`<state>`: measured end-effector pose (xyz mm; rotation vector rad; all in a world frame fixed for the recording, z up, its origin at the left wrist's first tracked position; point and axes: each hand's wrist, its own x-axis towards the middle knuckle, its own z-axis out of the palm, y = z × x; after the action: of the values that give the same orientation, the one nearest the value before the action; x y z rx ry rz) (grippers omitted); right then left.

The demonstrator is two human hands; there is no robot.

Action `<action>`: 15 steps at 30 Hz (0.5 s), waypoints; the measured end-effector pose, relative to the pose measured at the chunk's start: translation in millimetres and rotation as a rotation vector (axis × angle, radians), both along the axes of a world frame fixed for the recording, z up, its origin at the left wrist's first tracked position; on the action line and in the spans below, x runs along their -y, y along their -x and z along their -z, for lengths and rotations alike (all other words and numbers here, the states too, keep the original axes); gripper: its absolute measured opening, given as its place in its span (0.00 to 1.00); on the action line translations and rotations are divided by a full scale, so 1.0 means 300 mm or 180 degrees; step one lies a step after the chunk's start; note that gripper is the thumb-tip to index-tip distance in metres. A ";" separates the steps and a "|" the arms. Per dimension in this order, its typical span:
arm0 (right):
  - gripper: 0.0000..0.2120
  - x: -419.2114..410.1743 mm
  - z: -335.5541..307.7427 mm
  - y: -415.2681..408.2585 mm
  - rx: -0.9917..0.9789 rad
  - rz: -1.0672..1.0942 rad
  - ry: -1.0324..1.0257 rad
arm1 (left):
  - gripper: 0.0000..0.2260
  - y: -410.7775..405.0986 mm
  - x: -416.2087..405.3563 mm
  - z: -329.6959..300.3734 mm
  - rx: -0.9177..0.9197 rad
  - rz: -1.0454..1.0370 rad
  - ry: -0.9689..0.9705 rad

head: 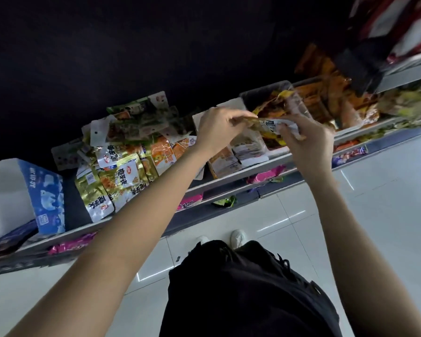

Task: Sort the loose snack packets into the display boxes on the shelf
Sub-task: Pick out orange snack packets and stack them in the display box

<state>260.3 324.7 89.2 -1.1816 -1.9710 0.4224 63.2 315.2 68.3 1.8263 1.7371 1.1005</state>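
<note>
Above the shelf (253, 166), both your hands pinched one snack packet (269, 124) sideways, just before the box (265, 93).

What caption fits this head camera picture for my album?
Both hands, left hand and right hand, hold snack packets above a display box on the shelf.

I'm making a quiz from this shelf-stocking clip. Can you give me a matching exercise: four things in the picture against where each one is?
Things:
1. blue box
2. gold packets
3. pink packet
4. white-and-yellow packet

Places:
A. held between left hand and right hand
B. far left of the shelf
C. lower shelf, under the hands
D. heaped right of the blue box

Pairs: 1-B, 2-D, 3-C, 4-A
</note>
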 end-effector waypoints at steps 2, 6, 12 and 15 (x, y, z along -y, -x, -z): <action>0.05 -0.039 0.039 0.011 0.0190 0.0053 -0.0526 | 0.08 -0.038 -0.040 0.050 -0.0224 -0.0085 -0.0037; 0.06 -0.099 0.127 0.045 0.1008 -0.0370 -0.1064 | 0.09 -0.048 -0.062 0.154 -0.0830 -0.0246 0.0263; 0.17 -0.129 0.186 0.135 0.2302 -0.1283 -0.1039 | 0.09 -0.048 -0.010 0.236 -0.1184 -0.0346 0.0808; 0.17 -0.143 0.199 0.121 0.2509 -0.1376 -0.0680 | 0.09 -0.066 0.012 0.267 -0.1509 -0.0463 0.0694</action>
<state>224.1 367.7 29.7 -0.8355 -2.8842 -0.0793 83.1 311.7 -11.9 1.9514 2.1827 0.5160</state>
